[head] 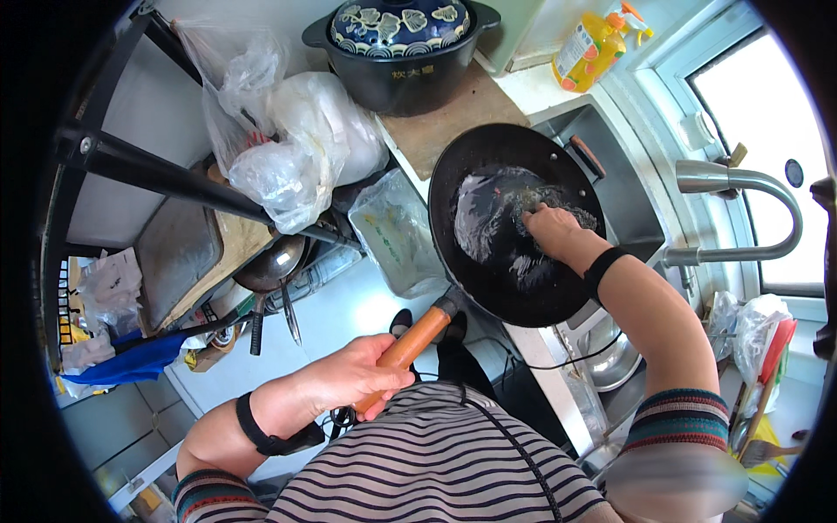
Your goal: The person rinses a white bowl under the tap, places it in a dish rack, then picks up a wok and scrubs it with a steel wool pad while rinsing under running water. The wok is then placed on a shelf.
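My left hand point(373, 376) is closed around the orange-brown wooden handle point(415, 337) of a large black wok point(464, 274). The wok is held over the edge of a stainless steel sink, its far side above the basin. Inside lies shallow water with whitish foam. My right hand point(556, 229) reaches into the wok from the right, fingers bent down at the wet surface. Something small may be under its fingertips; what it is, I cannot tell. A second, small wooden grip point(587, 157) sits on the wok's far rim.
A curved steel faucet point(785, 216) rises beside the sink point(628, 176). Beyond the wok stand a lidded black pot point(405, 72) and an orange spray bottle point(588, 52). A plastic-lined bin point(399, 235) is left of the wok, near hanging plastic bags point(294, 150) and a black rack bar point(176, 176).
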A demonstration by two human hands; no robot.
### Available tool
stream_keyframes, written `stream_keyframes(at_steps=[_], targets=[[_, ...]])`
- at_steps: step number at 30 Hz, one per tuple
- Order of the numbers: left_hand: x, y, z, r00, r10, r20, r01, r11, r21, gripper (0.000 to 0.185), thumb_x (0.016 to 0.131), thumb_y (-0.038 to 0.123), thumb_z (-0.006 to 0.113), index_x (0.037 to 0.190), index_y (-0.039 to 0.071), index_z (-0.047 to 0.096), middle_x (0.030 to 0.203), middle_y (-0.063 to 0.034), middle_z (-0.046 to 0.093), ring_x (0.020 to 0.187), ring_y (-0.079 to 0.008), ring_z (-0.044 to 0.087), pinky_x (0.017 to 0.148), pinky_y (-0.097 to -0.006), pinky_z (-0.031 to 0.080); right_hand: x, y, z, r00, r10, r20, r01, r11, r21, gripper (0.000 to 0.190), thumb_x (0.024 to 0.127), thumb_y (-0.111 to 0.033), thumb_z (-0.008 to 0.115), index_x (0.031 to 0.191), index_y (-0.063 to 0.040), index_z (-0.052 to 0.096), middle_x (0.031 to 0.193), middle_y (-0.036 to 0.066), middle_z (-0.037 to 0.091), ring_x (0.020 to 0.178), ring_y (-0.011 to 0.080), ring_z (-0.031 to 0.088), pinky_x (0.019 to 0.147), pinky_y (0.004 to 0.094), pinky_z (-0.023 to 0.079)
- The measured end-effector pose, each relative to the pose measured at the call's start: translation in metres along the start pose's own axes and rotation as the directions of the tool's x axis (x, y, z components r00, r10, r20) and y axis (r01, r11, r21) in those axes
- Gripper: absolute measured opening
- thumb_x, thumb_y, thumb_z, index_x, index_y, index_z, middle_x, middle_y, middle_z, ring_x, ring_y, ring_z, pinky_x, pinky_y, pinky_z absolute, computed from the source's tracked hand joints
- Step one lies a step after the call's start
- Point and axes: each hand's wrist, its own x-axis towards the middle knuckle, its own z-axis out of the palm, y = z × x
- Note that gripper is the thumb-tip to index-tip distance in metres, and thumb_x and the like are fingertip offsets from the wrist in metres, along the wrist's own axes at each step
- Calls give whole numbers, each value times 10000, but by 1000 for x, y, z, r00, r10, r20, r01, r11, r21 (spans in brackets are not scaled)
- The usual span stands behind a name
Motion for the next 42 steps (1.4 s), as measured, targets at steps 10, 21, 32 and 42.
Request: stream_keyframes(at_steps=[10, 21, 32, 42], targets=[[0, 5, -4, 1000, -29, -5, 29, 999, -23, 256, 891, 144, 644, 1007, 5, 462, 653, -32, 506, 414, -135, 511, 371, -258, 395, -13, -72, -19, 911, -394, -124, 412, 888, 203, 337, 756, -73, 644, 1076, 9, 578, 1015, 271, 601, 912, 399, 649, 812, 428, 542], [10, -7, 1, 997, -57, -57, 57, 998, -4, 235, 893, 124, 640, 992, 12, 459, 643, -34, 508, 405, -131, 504, 369, -252, 396, 73, -30, -24, 974, -85, -209, 97, 994, 46, 215, 823, -56, 561, 988, 14, 682, 1053, 253, 644, 957, 369, 666, 796, 416, 559], [6, -2, 5, 1000, 18, 3, -18, 999, -37, 289, 917, 188, 627, 1035, 0, 443, 656, -19, 500, 402, -121, 497, 353, -246, 388, 1, 9, -24, 969, -38, -242, 132, 914, 384, 383, 719, -135, 732, 1065, -1, 636, 993, 246, 654, 973, 398, 632, 858, 436, 517], [7, 3, 0, 999, -42, 9, 42, 999, 4, 247, 912, 179, 625, 988, 16, 456, 681, -30, 507, 421, -118, 505, 371, -250, 397, 35, -37, -31, 859, -403, -316, 503, 777, 379, 727, 777, 68, 563, 1440, 14, 269, 1371, 417, 321, 1209, 468, 477, 1046, 404, 410]])
